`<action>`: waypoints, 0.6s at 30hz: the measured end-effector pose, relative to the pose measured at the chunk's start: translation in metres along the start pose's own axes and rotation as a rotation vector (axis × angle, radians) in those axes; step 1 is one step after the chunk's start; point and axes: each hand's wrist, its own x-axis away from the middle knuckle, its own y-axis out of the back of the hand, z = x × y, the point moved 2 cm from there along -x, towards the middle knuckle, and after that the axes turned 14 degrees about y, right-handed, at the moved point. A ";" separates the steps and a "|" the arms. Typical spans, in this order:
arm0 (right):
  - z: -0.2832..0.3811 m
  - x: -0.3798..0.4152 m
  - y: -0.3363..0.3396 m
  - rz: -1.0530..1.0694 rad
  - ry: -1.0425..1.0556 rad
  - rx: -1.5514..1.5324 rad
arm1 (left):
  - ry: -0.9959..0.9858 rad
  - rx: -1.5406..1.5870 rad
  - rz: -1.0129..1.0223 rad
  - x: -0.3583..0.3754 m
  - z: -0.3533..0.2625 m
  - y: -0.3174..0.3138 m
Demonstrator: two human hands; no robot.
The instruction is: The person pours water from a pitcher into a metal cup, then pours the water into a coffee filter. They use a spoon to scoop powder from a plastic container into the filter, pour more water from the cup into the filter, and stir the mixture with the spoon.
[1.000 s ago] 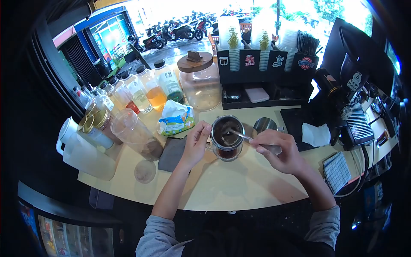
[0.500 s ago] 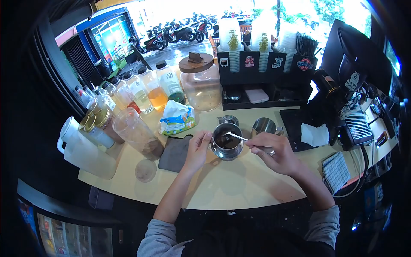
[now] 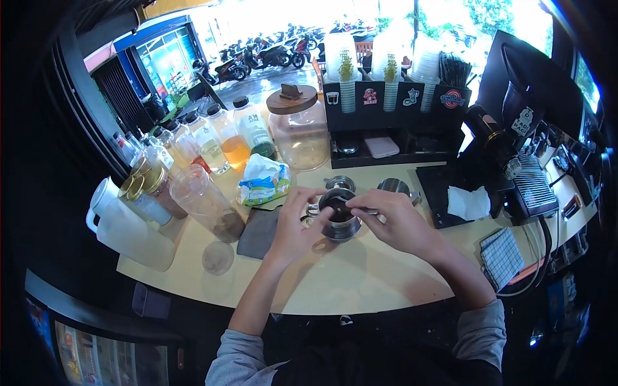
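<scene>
A metal cup point(image 3: 340, 225) with dark contents stands on the pale counter, in front of a small metal piece point(image 3: 340, 183). My left hand point(image 3: 299, 222) is at the cup's left side, its thumb and fingers spread around the rim near the handle. On the right, my right hand point(image 3: 393, 219) pinches a thin metal spoon, whose end reaches over the cup's opening; the fingers partly cover it. Behind my right hand is a metal pitcher point(image 3: 394, 186).
Left of the cup are a grey cloth point(image 3: 257, 235), a wipes pack point(image 3: 264, 182), a clear container point(image 3: 205, 199) and a white jug point(image 3: 132, 235). A lidded jar point(image 3: 299, 138) and cup rack point(image 3: 393, 145) stand behind. A coffee machine point(image 3: 537, 190) is at right.
My left hand has opened and moved up and right over the cup's rim. My right hand has shifted left with the spoon. The view has shifted slightly.
</scene>
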 end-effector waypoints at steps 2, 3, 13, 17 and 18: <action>0.002 -0.007 -0.002 0.036 -0.002 0.028 | -0.092 -0.018 0.223 -0.002 -0.013 -0.003; 0.003 -0.011 -0.003 0.071 -0.005 0.055 | -0.093 -0.017 0.221 -0.004 -0.012 -0.003; -0.043 0.024 0.027 -0.086 -0.237 0.132 | -0.415 -0.174 0.032 -0.026 -0.015 0.001; -0.078 0.070 0.045 0.043 -0.542 0.298 | -0.309 -0.100 -0.019 -0.036 -0.011 0.007; -0.081 0.078 0.045 0.089 -0.710 0.138 | -0.331 -0.070 -0.031 -0.039 -0.010 0.007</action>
